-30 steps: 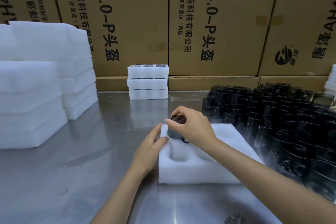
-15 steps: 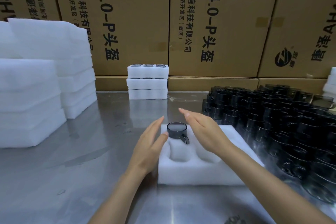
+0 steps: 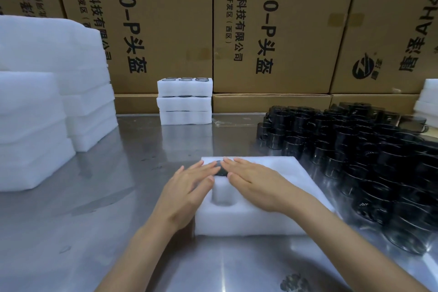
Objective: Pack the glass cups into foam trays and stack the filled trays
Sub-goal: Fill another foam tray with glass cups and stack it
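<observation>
A white foam tray (image 3: 251, 223) lies on the steel table in front of me. A dark glass cup (image 3: 220, 169) sits sunk in its far-left pocket, mostly covered by my fingers. My left hand (image 3: 187, 187) and my right hand (image 3: 256, 185) lie flat with straight fingers over the tray, fingertips pressing on the cup's rim. An empty pocket (image 3: 224, 197) shows between my hands. A large cluster of dark glass cups (image 3: 360, 156) stands to the right. A stack of three filled trays (image 3: 184, 102) stands at the back.
Tall stacks of empty white foam trays (image 3: 45, 102) fill the left side of the table. More foam (image 3: 427, 99) sits at the far right edge. Brown cardboard boxes (image 3: 272, 26) form a wall behind the table.
My right hand let go of the cup after setting it in the far-left pocket. Both hands then opened and came down flat on it, and the cup sank deeper into the foam.
</observation>
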A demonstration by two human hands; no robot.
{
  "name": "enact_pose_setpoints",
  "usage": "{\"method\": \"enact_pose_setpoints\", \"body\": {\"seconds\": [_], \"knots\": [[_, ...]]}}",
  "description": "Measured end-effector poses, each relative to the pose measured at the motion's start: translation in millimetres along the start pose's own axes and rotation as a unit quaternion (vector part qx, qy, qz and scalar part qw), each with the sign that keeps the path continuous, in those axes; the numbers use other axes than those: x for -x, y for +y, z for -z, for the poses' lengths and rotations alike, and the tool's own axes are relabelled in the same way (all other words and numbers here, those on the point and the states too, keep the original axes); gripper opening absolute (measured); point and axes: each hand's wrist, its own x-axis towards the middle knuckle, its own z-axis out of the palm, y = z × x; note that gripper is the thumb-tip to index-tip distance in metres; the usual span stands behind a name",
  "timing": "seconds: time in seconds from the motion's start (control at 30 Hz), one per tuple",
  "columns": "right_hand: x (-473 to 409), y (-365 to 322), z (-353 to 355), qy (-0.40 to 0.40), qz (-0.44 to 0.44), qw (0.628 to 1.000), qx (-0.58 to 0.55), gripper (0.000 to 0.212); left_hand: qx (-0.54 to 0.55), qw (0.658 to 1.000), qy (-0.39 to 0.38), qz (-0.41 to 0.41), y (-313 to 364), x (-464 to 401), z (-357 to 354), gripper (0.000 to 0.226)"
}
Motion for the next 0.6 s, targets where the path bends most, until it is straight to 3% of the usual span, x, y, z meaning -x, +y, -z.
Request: {"method": "enact_pose_setpoints", "body": {"seconds": [0.1, 0.17, 0.23, 0.3, 0.43, 0.6], "knots": [[-1.9, 2.6, 6.3, 0.035, -0.021, 0.991, -0.127, 0.042, 0.046, 0.999, 0.005, 0.002, 1.3, 1.2, -1.0, 0.039], [-6.8, 13.7, 15.6, 0.116, -0.038, 0.964, -0.238, 0.037, 0.059, 0.998, 0.007, -0.009, 2.3, 2.0, -1.3, 0.052], [-12.2, 37.6, 28.2, 0.217, -0.092, 0.936, -0.262, 0.035, 0.057, 0.998, 0.005, -0.014, 2.5, 1.7, -2.4, 0.068], [-14.7, 67.0, 38.9, 0.263, -0.177, 0.908, -0.273, 0.035, 0.047, 0.999, 0.001, -0.017, 4.0, 0.5, -4.4, 0.071], [-22.2, 115.5, 40.3, 0.245, -0.267, 0.889, -0.281, 0.043, 0.021, 0.999, 0.007, -0.047, 5.3, -3.2, -3.4, 0.065], [-29.7, 141.6, 18.5, 0.218, -0.265, 0.923, -0.172, 0.049, 0.016, 0.998, 0.003, -0.055, 1.5, -4.7, 1.1, 0.058]]}}
